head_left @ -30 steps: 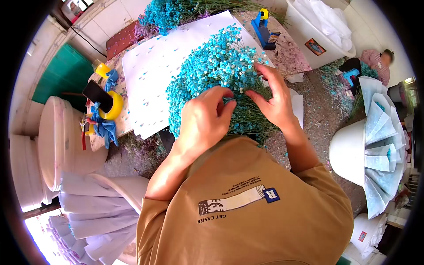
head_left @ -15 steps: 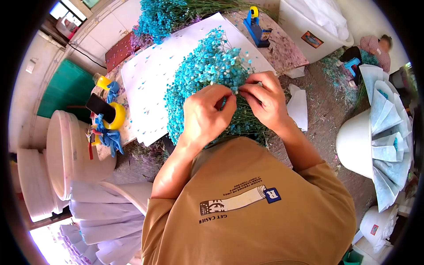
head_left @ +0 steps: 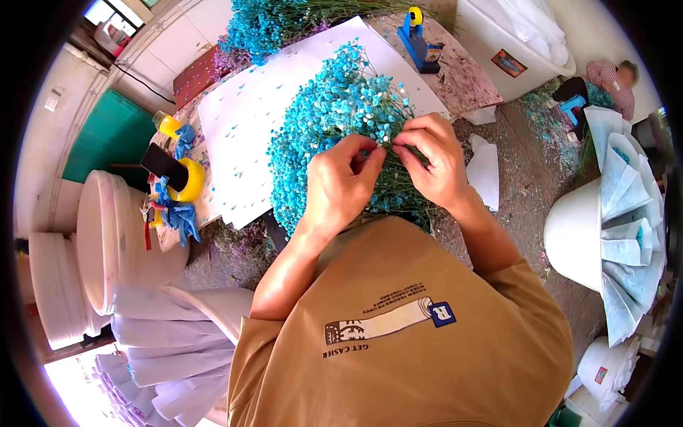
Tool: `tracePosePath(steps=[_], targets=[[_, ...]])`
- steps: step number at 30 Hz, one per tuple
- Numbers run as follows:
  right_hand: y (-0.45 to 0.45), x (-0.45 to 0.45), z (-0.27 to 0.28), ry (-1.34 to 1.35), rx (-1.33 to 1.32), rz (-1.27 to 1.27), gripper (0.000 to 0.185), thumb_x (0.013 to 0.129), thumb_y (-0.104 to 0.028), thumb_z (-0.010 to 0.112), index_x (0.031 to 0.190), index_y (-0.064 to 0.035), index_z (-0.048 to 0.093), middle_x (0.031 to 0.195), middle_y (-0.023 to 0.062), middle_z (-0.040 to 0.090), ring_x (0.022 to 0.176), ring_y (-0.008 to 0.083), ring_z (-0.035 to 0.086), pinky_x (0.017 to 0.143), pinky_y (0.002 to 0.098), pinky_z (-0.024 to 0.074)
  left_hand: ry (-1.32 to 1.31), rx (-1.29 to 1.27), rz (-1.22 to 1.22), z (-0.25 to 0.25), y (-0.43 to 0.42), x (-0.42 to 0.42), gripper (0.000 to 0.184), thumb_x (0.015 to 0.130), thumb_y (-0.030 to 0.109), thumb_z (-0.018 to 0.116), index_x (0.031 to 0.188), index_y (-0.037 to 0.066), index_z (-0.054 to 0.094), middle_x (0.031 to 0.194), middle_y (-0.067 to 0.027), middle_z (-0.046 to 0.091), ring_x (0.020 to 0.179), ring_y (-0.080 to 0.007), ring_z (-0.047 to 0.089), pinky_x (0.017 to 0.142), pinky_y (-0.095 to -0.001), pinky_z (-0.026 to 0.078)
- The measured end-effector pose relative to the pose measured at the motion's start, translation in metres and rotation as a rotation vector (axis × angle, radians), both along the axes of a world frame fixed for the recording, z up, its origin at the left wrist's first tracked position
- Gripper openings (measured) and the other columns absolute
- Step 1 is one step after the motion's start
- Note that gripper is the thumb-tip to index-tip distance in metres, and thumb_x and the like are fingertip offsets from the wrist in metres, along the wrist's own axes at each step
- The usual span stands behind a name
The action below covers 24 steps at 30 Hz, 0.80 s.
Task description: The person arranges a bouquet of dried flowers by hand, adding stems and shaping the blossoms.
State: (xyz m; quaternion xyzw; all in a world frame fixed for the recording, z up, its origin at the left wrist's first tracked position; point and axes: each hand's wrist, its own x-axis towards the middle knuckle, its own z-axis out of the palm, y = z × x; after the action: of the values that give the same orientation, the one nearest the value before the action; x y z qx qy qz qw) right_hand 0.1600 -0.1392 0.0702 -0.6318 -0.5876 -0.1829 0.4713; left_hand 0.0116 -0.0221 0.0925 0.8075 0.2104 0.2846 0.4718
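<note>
A large bunch of blue baby's breath (head_left: 320, 107) lies close to my body, its green stems spreading to the right and down. My left hand (head_left: 345, 174) is closed in a pinch at the bunch's right side, thumb and forefinger on a small blossom sprig. Close beside it, my right hand (head_left: 432, 156) pinches the same spot with thumb and fingertips. The fingertips of both hands nearly meet among the flower heads. Under the bunch, white paper sheets (head_left: 238, 135) dotted with loose blue petals cover the table.
A blue tape dispenser (head_left: 420, 50) stands at the table's far right. More blue flowers (head_left: 260, 28) lie at the back. At left are a phone (head_left: 163, 167) and a yellow tape roll (head_left: 191, 181). White tubs (head_left: 573, 231) flank both sides. Another person (head_left: 612, 82) sits at far right.
My fingertips have shifted slightly on the sprig, the left thumb and forefinger drawing nearer to the right fingers. The whole view has moved a little; the bunch stays in place.
</note>
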Motion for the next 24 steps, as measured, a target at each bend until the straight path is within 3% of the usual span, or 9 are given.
tracePosePath(steps=[3, 6, 9, 10, 14, 16, 19, 21, 24], targets=[[-0.001, 0.001, 0.0, 0.005, -0.017, -0.007, 0.022, 0.073, 0.002, 0.077, 0.09, -0.0052, 0.065, 0.09, 0.0086, 0.063, 0.085, 0.0303, 0.061, 0.077, 0.0394, 0.0455, -0.082, -0.04, -0.007, 0.003, -0.002, 0.0, 0.01, 0.088, 0.01, 0.07, 0.089, -0.001, 0.069, 0.065, -0.0074, 0.063, 0.056, -0.0101, 0.055, 0.053, -0.028, 0.046], [-0.001, 0.001, -0.001, 0.03, -0.024, -0.011, 0.021, 0.074, 0.003, 0.076, 0.089, -0.005, 0.065, 0.09, 0.0086, 0.063, 0.086, 0.0303, 0.061, 0.077, 0.0395, 0.0453, -0.093, -0.275, -0.041, 0.002, 0.004, -0.006, 0.013, 0.088, 0.01, 0.071, 0.094, -0.001, 0.07, 0.063, -0.0036, 0.06, 0.057, -0.0065, 0.051, 0.053, -0.0254, 0.043], [-0.001, -0.001, -0.001, 0.039, -0.027, 0.01, 0.02, 0.074, 0.004, 0.075, 0.089, -0.0048, 0.064, 0.091, 0.0086, 0.063, 0.086, 0.0304, 0.061, 0.078, 0.0397, 0.0452, 0.028, -0.165, 0.007, 0.006, 0.004, -0.004, 0.015, 0.088, 0.011, 0.072, 0.095, -0.002, 0.069, 0.063, -0.0033, 0.06, 0.057, -0.0059, 0.051, 0.053, -0.026, 0.043], [0.0, -0.001, -0.001, 0.029, -0.025, 0.02, 0.02, 0.074, 0.004, 0.075, 0.089, -0.0047, 0.064, 0.091, 0.0086, 0.063, 0.086, 0.0305, 0.061, 0.078, 0.0397, 0.0452, 0.095, -0.128, -0.034, 0.007, 0.006, -0.004, 0.024, 0.09, 0.012, 0.071, 0.108, -0.003, 0.068, 0.075, -0.0009, 0.064, 0.067, -0.0079, 0.056, 0.061, -0.0232, 0.046], [0.002, -0.002, -0.002, 0.023, -0.035, 0.018, 0.019, 0.074, 0.004, 0.074, 0.088, -0.0049, 0.064, 0.091, 0.0086, 0.062, 0.086, 0.0304, 0.06, 0.079, 0.0398, 0.0448, 0.115, -0.075, -0.054, 0.0, 0.007, -0.002, 0.024, 0.091, 0.012, 0.07, 0.11, -0.004, 0.068, 0.077, -0.0016, 0.065, 0.068, -0.0083, 0.057, 0.062, -0.0234, 0.047], [0.001, -0.002, -0.002, 0.001, -0.054, 0.02, 0.019, 0.074, 0.003, 0.074, 0.088, -0.0052, 0.065, 0.091, 0.0082, 0.062, 0.087, 0.03, 0.06, 0.081, 0.0399, 0.0443, -0.115, -0.143, -0.032, 0.002, 0.0, -0.004, 0.017, 0.09, 0.011, 0.072, 0.1, -0.002, 0.067, 0.066, -0.0015, 0.062, 0.057, -0.0043, 0.049, 0.051, -0.0247, 0.042], [0.001, -0.001, -0.002, 0.002, -0.063, 0.018, 0.018, 0.072, 0.002, 0.073, 0.087, -0.0056, 0.065, 0.091, 0.0075, 0.062, 0.089, 0.0297, 0.06, 0.082, 0.0401, 0.0439, -0.187, -0.224, -0.039, 0.008, -0.001, -0.013, 0.012, 0.091, 0.009, 0.07, 0.097, 0.0, 0.067, 0.068, 0.0001, 0.062, 0.059, -0.0027, 0.049, 0.052, -0.0234, 0.042], [0.001, -0.004, -0.001, -0.004, -0.06, 0.015, 0.019, 0.072, 0.002, 0.073, 0.087, -0.0058, 0.065, 0.091, 0.0072, 0.063, 0.089, 0.0297, 0.06, 0.082, 0.04, 0.0439, -0.192, -0.166, -0.006, 0.011, -0.008, -0.011, 0.01, 0.089, 0.008, 0.071, 0.094, 0.001, 0.067, 0.067, -0.0023, 0.062, 0.056, -0.0068, 0.052, 0.052, -0.0266, 0.044], [0.002, -0.004, -0.001, -0.028, -0.055, 0.012, 0.019, 0.071, 0.003, 0.073, 0.086, -0.006, 0.065, 0.091, 0.0069, 0.063, 0.089, 0.0296, 0.06, 0.082, 0.0401, 0.044, -0.198, 0.31, 0.053, 0.001, -0.007, 0.0, 0.011, 0.084, 0.007, 0.075, 0.092, 0.004, 0.067, 0.068, -0.0095, 0.061, 0.054, -0.0215, 0.058, 0.052, -0.0345, 0.048]])
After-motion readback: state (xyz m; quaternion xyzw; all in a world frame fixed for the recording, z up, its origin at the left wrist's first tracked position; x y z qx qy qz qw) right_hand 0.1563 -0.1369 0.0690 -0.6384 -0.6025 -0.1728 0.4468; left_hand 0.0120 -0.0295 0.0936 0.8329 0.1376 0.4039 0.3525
